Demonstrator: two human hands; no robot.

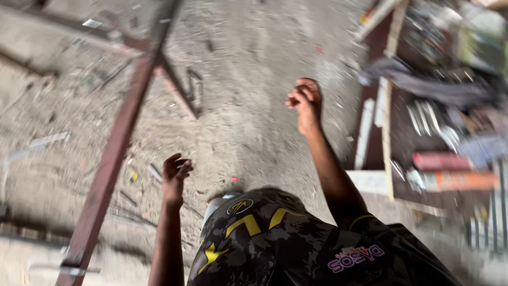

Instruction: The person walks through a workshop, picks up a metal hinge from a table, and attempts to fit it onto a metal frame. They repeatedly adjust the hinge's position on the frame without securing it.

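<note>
A person in a dark camouflage shirt (275, 238) stands on a dusty concrete floor (248, 106), both bare hands out in front and neither carrying anything. The left hand (174, 172), at about 7 o'clock in the view, hangs with its fingers loosely curled, a relaxed half-closed grip around nothing. It is nearest the reddish-brown metal bar (114, 153), which runs from 7 o'clock up to 12 o'clock and meets crossing bars near the top of the frame; hand and bar are near but apart. The right hand (306, 103), just right of centre, is raised with its fingers bunched inward, also gripping nothing that can be made out through the motion blur. At 3 o'clock lies a dark board (402, 137) on the floor, scattered with metal pieces (426, 116) and a red and an orange tube-like item (450, 172), all well apart from the right hand. Judged from the empty hands and the blur, this looks like a moment of walking or repositioning between the frame and the parts, not of working on either. Any pick-up would first call for a clear reach and the fingers spreading.
</note>
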